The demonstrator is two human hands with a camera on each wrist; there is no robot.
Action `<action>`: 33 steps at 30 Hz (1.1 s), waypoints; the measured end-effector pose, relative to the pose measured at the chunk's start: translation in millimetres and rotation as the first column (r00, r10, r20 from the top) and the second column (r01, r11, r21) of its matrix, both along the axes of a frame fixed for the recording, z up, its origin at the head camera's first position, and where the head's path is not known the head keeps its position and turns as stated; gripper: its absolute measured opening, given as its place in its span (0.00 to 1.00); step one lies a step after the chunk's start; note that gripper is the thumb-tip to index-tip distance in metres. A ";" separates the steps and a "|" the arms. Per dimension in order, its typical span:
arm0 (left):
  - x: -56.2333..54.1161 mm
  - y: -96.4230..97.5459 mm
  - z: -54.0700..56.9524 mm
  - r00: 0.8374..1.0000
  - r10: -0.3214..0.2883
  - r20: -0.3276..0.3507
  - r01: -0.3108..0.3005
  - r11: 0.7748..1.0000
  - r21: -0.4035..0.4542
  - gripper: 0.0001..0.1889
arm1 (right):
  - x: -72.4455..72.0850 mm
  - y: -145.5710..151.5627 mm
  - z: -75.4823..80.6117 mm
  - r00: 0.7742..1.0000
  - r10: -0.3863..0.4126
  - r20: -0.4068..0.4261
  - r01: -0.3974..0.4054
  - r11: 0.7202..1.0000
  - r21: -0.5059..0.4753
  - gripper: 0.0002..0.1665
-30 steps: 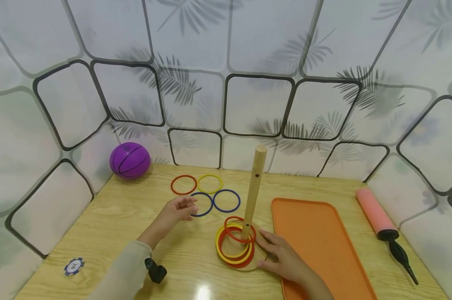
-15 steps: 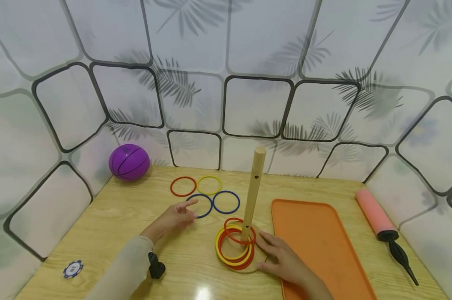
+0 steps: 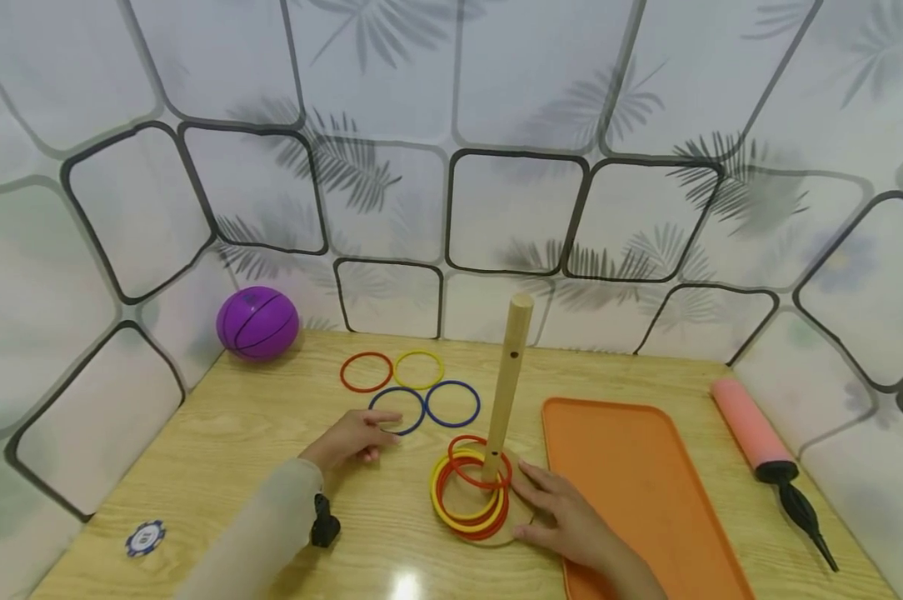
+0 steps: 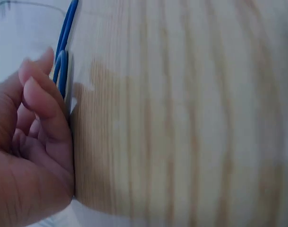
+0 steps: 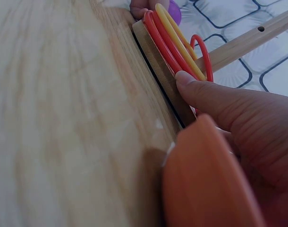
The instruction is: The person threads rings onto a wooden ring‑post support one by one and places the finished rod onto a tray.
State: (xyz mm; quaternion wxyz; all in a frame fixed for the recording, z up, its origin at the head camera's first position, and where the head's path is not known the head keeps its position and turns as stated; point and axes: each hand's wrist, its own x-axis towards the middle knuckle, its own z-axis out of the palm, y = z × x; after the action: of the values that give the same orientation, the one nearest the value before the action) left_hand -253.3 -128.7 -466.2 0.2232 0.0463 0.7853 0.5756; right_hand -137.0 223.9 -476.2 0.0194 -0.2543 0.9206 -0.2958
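Observation:
On the table a ring toss stand has an upright wooden peg [image 3: 507, 383] on a flat wooden base [image 3: 506, 533]. Several yellow and red rings [image 3: 466, 527] lie round the peg, the top red ring [image 3: 510, 471] tilted against it. My right hand [image 3: 567, 517] holds the base's right edge, the thumb in front and fingers farther back; the right wrist view shows the thumb at that edge. My left hand [image 3: 357, 437] is at the near side of a blue ring [image 3: 420, 400], index finger and thumb apart over its rim. In the left wrist view, blue rings [image 4: 63, 28] show past the fingertips.
Behind lie a red ring [image 3: 366, 353], a yellow ring [image 3: 419, 352] and another blue ring [image 3: 453, 383]. An orange tray [image 3: 631, 467] is under the right forearm. A purple ball [image 3: 258, 322], a pink hand pump [image 3: 751, 425] and a poker chip [image 3: 146, 538] stand or lie round about.
My left hand has come down and slightly nearer to me, to the near rim of the blue ring. My right hand and the stand have stayed in place.

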 end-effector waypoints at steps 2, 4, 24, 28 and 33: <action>1.3 3.9 0.7 0.999 0.042 0.012 -0.042 0.999 -0.008 0.27 | 0.9 0.0 -0.7 1.000 0.001 -0.007 -0.001 1.000 0.002 0.40; 1.9 6.8 0.7 0.996 0.089 0.025 -0.089 0.996 -0.007 0.25 | 1.6 0.0 -1.4 1.000 0.000 -0.010 0.000 1.000 0.002 0.40; 6.4 21.1 -4.9 0.960 0.276 -0.045 -0.278 0.958 -0.064 0.05 | 2.4 -0.8 -2.1 0.999 -0.002 -0.038 0.002 1.000 0.005 0.40; 6.9 21.0 -4.3 0.963 0.259 -0.069 -0.266 0.958 -0.107 0.03 | 1.6 -0.6 -1.9 0.998 0.004 -0.057 -0.004 1.000 0.005 0.40; 7.9 20.3 -2.2 0.966 0.241 -0.091 -0.253 0.955 -0.155 0.03 | -0.5 -1.6 -1.6 0.997 0.016 -0.071 -0.017 1.000 -0.016 0.39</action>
State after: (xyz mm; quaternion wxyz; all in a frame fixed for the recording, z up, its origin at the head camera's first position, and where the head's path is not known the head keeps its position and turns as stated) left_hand -245.3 -108.4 -468.3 0.1246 -0.0504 0.8375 0.5297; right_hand -137.5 222.3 -477.7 -0.0129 -0.2724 0.9160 -0.2941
